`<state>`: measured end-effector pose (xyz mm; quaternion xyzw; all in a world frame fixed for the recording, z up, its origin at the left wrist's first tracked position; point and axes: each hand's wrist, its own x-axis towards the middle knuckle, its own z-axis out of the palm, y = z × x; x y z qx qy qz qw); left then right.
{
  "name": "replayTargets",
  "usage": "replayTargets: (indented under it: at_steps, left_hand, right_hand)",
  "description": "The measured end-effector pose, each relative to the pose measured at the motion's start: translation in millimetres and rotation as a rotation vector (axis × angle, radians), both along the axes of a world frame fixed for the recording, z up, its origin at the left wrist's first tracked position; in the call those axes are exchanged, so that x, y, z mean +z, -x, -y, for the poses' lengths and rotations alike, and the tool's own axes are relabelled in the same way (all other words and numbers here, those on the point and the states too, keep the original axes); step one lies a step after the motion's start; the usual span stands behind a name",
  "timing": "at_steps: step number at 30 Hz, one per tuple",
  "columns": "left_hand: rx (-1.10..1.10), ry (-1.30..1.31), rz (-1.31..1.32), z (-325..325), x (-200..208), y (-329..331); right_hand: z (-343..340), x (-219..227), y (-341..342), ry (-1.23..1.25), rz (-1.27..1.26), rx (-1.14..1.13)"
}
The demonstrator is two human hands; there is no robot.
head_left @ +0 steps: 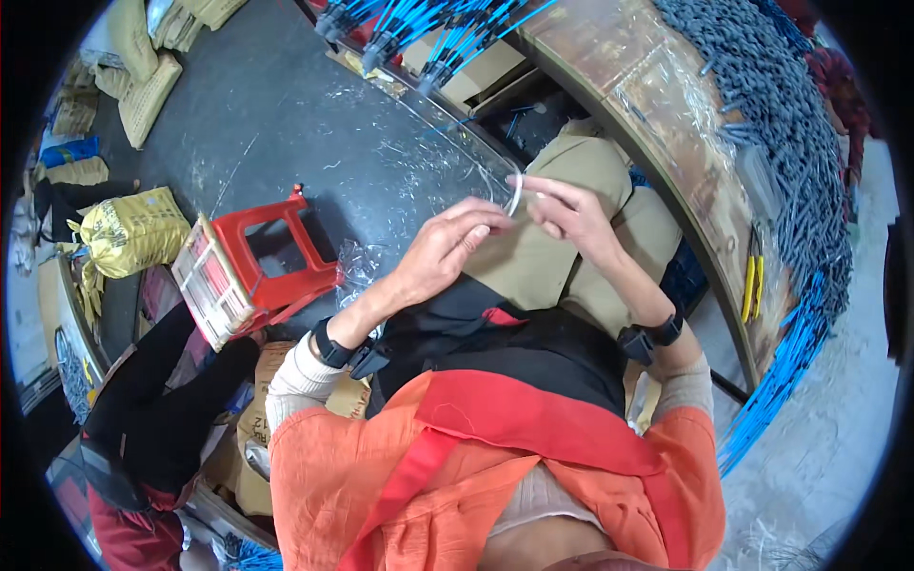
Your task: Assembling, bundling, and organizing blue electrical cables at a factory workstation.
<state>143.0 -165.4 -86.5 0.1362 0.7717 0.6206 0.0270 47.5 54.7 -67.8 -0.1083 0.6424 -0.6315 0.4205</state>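
Note:
Between my hands, a thin pale plastic strip curves in a loop above my lap. My left hand is closed, thumb and fingers pinched together at the strip's lower end. On the other side, my right hand has its index finger stretched left, the tip against the strip's upper part, while the other fingers curl in. Whether the strip wraps right round that fingertip is too small to tell. Khaki cloth and dark clothing lie beneath both hands.
A worktop curves along the right, heaped with grey connector pieces, blue cables and yellow-handled cutters. Blue cables with dark ends hang over the top edge. Left are a red stool, a yellow sack and another person's dark-clothed legs.

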Motion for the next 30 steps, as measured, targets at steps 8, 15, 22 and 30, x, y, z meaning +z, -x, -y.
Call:
replayTargets:
  at_steps: [8,15,22,30]
  left_hand:
    - [0.189,-0.004,-0.023,2,-2,-29]
    - [-0.048,-0.633,0.733,-42,-9,-24]
    - [0.112,-1.198,0.727,-55,-7,6]
    - [0.176,-1.246,0.671,-26,19,9]
  right_hand:
    - [2,-11,-21,0.355,0.391,-0.435]
    - [1,0,-42,0.407,0.409,-0.553]
    - [-8,8,-62,0.465,0.440,-0.591]
    - [11,23,-34,0.343,0.151,-0.525]
